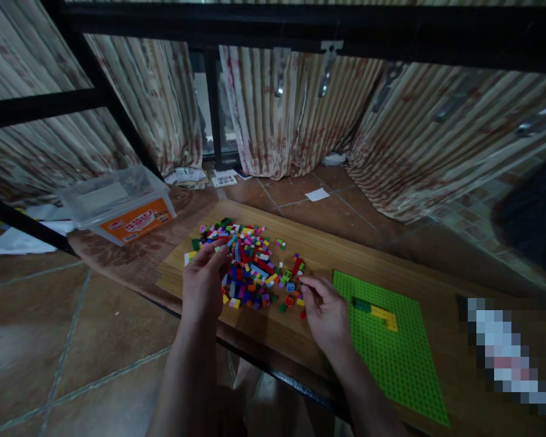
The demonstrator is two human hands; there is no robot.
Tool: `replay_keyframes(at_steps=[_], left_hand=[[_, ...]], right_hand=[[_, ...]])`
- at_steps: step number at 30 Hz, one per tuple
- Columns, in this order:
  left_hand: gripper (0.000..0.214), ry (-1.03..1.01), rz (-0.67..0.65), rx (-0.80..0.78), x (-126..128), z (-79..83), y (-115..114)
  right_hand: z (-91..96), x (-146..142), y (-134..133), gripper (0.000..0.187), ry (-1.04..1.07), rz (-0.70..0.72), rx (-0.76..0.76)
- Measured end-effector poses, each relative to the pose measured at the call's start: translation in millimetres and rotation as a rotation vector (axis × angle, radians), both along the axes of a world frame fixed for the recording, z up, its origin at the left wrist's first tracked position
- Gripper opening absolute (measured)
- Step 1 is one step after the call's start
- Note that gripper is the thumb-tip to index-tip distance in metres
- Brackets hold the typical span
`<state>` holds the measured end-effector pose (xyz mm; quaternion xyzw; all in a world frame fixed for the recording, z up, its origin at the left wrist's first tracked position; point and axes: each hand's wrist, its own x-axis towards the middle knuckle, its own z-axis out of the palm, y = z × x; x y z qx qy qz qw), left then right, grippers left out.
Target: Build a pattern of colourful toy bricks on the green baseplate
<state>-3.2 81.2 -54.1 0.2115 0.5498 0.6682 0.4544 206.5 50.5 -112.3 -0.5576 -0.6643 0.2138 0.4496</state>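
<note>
Multicoloured small plastic bricks (250,264) lie heaped on a pale wooden board (264,332). Left hand (203,284) touches the heap's left edge, fingers curled; right hand (326,314) its right edge, fingertips drawn together; whether either pinches a brick is unclear. Right of the heap lies a green studded baseplate (394,361).

Dim rm. Striped curtains (273,109) flank dark window (225,118); black metal frame (300,24) overhead; brown tile floor (73,340).

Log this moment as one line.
left hand on pile of small multicoloured plastic bricks | right hand at pile's edge | green studded baseplate bears dark-green brick, yellow bricks
</note>
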Motion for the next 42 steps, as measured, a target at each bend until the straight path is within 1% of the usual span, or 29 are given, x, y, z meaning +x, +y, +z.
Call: replay_keyframes(at_steps=[2, 3, 7, 9, 12, 14, 17, 20, 23, 25, 29, 32, 35, 37, 39, 40, 42], left_hand=[[0.041, 0.060, 0.061, -0.028, -12, 0.3, 0], [0.042, 0.098, 0.067, -0.051, -17, -0.8, 0], [0.044, 0.335, -0.011, -0.181, -32, -11.3, 0], [0.038, 0.461, -0.047, -0.238, -38, -17.5, -1], [0.019, 0.626, -0.086, -0.273, -45, -23.2, -3], [0.010, 0.686, -0.118, -0.279, -47, -25.0, -4], [0.009, 0.685, -0.168, -0.281, -47, -26.9, -4], [0.011, 0.696, -0.230, -0.302, -44, -27.6, -3], [0.016, 0.794, -0.292, -0.378, -42, -25.3, -2], [0.019, 0.849, -0.312, -0.412, -40, -22.6, -2], [0.023, 0.888, -0.345, -0.418, -35, -17.3, -2], [0.024, 0.912, -0.373, -0.387, -30, -15.4, -1], [0.026, 0.937, -0.400, -0.341, -26, -15.8, 0], [0.026, 0.947, -0.417, -0.323, -25, -16.6, 0], [0.027, 0.951, -0.425, -0.309, -26, -16.7, 0], [0.027, 0.948, -0.417, -0.311, -26, -16.5, 0], [0.026, 0.936, -0.383, -0.324, -27, -15.3, 0]], right_hand=[[2.0, -7, 2, 0.021, -0.001, 0.033, 0.004], [3.9, -11, 5, 0.021, -0.014, 0.050, 0.000], [15.5, -35, 24, 0.021, -0.180, 0.145, 0.000], [20.6, -51, 35, 0.021, -0.275, 0.201, 0.026], [22.2, -70, 46, 0.020, -0.408, 0.305, 0.055], [19.0, -74, 49, 0.020, -0.486, 0.360, 0.052], [12.4, -64, 49, 0.021, -0.531, 0.366, 0.035], [11.3, -49, 49, 0.022, -0.540, 0.338, 0.020], [19.7, -49, 55, 0.021, -0.521, 0.326, 0.018], [28.2, -62, 64, 0.021, -0.497, 0.330, 0.031], [40.8, -107, 97, 0.022, -0.491, 0.347, 0.057], [40.8, -139, 124, 0.026, -0.533, 0.385, 0.036], [36.2, -158, 141, 0.029, -0.605, 0.471, -0.010], [34.0, -160, 145, 0.029, -0.603, 0.501, -0.022], [33.5, -155, 145, 0.027, -0.536, 0.494, -0.014], [33.7, -150, 143, 0.027, -0.473, 0.486, -0.017], [34.3, -137, 134, 0.027, -0.279, 0.479, -0.066]])
